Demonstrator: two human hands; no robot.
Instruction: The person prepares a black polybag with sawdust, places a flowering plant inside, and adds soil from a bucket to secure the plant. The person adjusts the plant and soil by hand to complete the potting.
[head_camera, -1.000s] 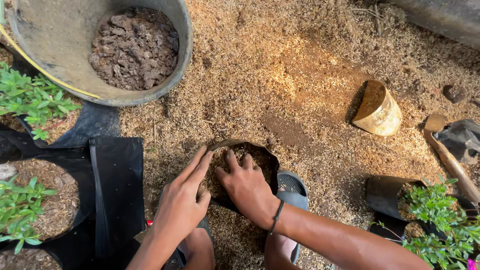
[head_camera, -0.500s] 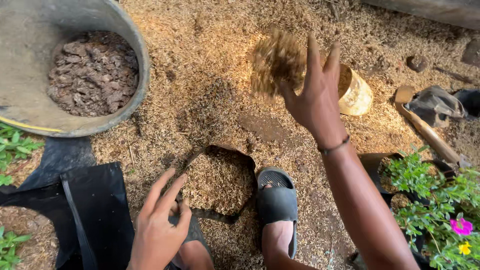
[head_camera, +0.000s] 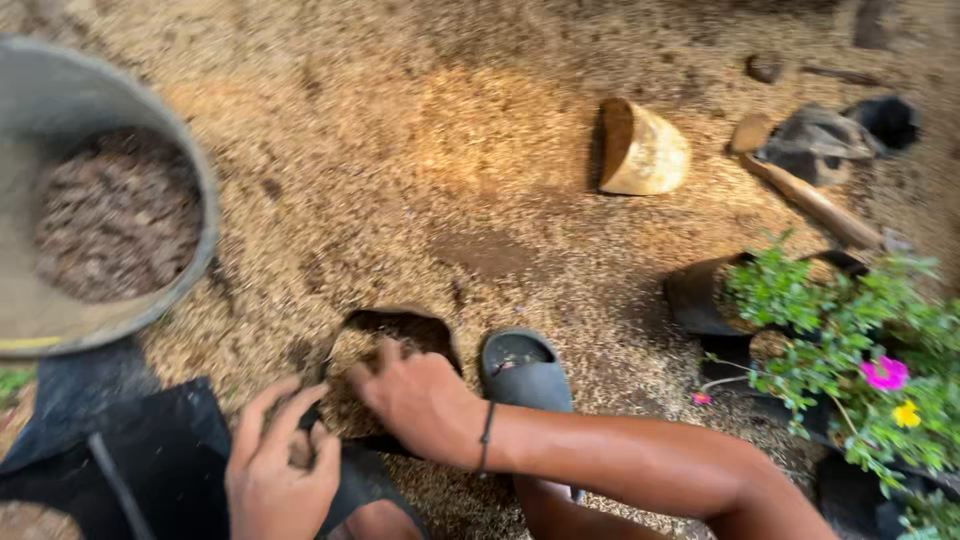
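basin (head_camera: 190, 190) of dark chunks sits up-left of the black grow bag (head_camera: 400, 330). left hand (head_camera: 280, 470) grips the bag's near rim; right hand (head_camera: 420, 395) presses flat, fingers spread, on its husk fill. flowering plants (head_camera: 850, 330) stand to its right.

Ground (head_camera: 400, 150) covered in rice husk. On it, relative to black grow bag (head_camera: 400, 335): grey basin (head_camera: 190, 180) left, overturned cup (head_camera: 645, 150) upper right, potted flowers (head_camera: 850, 330) right.

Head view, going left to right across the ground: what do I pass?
Grey basin of dark chunks → left hand → black grow bag of husk → dark sandal → pale scoop → flowering plants in black bags.
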